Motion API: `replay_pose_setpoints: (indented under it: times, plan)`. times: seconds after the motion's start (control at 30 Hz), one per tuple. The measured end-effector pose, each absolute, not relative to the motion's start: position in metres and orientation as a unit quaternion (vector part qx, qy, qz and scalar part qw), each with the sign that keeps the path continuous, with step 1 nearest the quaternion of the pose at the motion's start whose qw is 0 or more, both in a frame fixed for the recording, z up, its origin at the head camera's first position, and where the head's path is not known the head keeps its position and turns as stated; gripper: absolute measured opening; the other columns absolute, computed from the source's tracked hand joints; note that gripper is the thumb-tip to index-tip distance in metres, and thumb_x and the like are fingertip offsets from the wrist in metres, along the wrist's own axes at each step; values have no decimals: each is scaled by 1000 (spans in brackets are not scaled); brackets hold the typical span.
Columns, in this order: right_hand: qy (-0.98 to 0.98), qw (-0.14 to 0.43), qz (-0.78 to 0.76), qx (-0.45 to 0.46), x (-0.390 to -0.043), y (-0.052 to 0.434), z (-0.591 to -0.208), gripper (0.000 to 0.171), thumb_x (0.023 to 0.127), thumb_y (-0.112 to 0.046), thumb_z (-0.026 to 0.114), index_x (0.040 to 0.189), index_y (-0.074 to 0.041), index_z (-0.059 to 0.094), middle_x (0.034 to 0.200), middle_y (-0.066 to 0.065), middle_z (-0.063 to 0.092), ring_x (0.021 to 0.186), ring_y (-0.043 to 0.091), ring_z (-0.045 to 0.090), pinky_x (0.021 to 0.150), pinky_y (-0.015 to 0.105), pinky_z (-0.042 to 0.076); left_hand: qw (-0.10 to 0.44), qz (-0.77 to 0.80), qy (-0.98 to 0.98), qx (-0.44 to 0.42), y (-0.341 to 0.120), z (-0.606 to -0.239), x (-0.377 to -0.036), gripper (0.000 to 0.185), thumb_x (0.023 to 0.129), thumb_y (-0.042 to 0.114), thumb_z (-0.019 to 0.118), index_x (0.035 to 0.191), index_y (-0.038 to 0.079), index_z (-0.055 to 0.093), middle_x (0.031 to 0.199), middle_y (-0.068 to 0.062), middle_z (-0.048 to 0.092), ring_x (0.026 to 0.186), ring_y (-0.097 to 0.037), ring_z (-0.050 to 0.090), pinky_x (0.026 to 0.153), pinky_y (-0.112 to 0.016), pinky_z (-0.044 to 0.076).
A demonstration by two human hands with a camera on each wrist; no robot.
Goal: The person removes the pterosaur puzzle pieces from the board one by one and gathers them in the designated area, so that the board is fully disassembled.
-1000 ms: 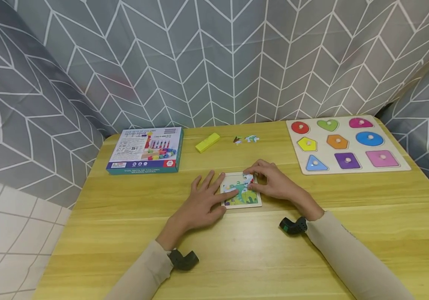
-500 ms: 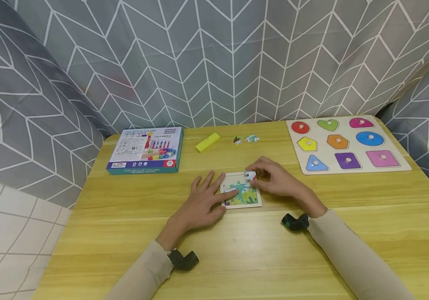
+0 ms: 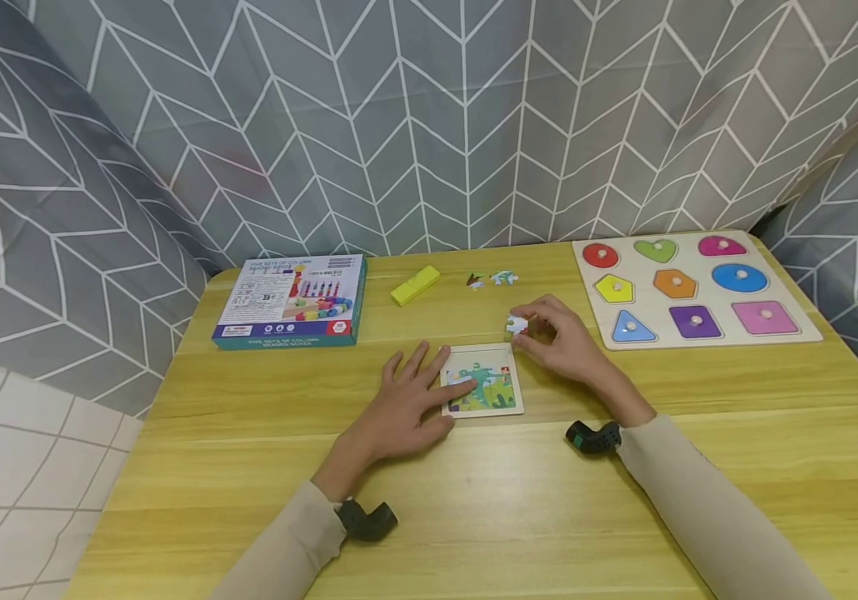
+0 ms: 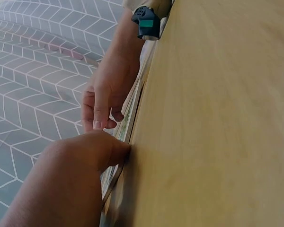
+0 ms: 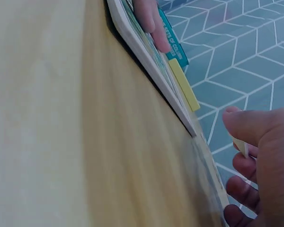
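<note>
My left hand (image 3: 402,408) lies spread with its fingers over the left side of a small wooden jigsaw puzzle (image 3: 485,392) showing a green dinosaur. The upper strip inside the puzzle's frame is bare wood. Just beyond the frame's top right corner, my right hand (image 3: 567,346) pinches a white, blue and red puzzle piece (image 3: 515,324) between thumb and fingers. In the right wrist view only the edge of that puzzle piece (image 5: 241,146) shows behind the thumb. Two more loose puzzle pieces, one with brown and green (image 3: 476,281) and one with green and white (image 3: 504,277), lie farther back.
A yellow block (image 3: 416,285) lies behind the puzzle. To the left stands a boxed bead set (image 3: 290,302). A shape board (image 3: 642,304) with knobbed pieces lies at the right. A patterned grey curtain (image 3: 429,125) hangs along the table's back edge.
My right hand has lifted the puzzle piece out of the frame's upper right corner and moved it back and to the right. The left hand has stayed in place.
</note>
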State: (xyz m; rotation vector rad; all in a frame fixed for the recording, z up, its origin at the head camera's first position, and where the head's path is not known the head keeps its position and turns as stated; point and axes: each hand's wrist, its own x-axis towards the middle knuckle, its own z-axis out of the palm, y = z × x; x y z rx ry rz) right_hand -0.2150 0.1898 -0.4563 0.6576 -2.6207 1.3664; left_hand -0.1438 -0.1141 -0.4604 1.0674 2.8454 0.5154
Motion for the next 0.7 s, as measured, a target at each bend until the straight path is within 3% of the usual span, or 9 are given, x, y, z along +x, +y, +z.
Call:
replay_pose_setpoints:
  times: [0.27,0.4,0.7]
  plan:
    - [-881,91,425,188,-230,198,-455,34,88,-12,78,120,-3,71,108,13,64,90,25,53,82,33,44,31,163,924,345,-117,-460,-143,54,100,56,45,153,48,39,173,-6,13,160,-39,4,121,-67,6]
    - [-902,96,381,177,-242,206,-453,36,89,-16,77,121,-1,71,114,18,66,102,31,54,89,44,34,23,164,922,350,-118,-461,-143,55,100,56,46,154,47,40,172,-8,15,160,-40,6,121,-68,7]
    - [-949,40,265,164,-266,223,-445,37,91,-21,75,124,-6,71,126,20,64,105,37,43,83,53,21,20,165,920,355,-116,-464,-143,55,100,56,46,154,48,39,173,-8,14,160,-39,5,121,-68,7]
